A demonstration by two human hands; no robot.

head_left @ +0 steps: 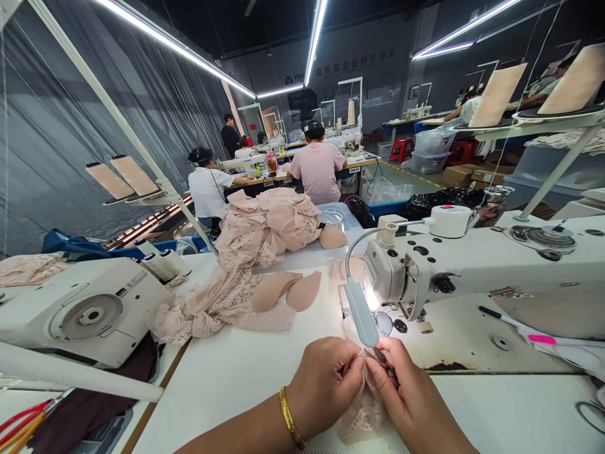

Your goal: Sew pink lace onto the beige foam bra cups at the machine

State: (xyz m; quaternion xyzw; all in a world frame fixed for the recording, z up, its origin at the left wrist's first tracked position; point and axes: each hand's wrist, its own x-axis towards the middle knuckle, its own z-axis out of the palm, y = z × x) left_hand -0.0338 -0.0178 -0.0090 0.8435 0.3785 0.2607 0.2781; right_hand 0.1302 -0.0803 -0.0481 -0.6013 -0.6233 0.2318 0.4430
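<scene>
My left hand [326,381], with a gold bangle on its wrist, and my right hand [409,394] meet at the table's front edge. Both pinch a small piece of pale pink lace fabric [362,413] that hangs between them. They sit just below the grey gooseneck lamp [360,312] of the white sewing machine [472,261]. The needle area lies right behind my fingers, partly hidden by the lamp.
A heap of pink lace garments [255,252] and beige bra cups [286,290] lies at centre left. Another machine [85,309] stands at left, with red-handled scissors [19,419] near the corner. A pen [501,317] lies at right. Seated workers [316,167] sew farther back.
</scene>
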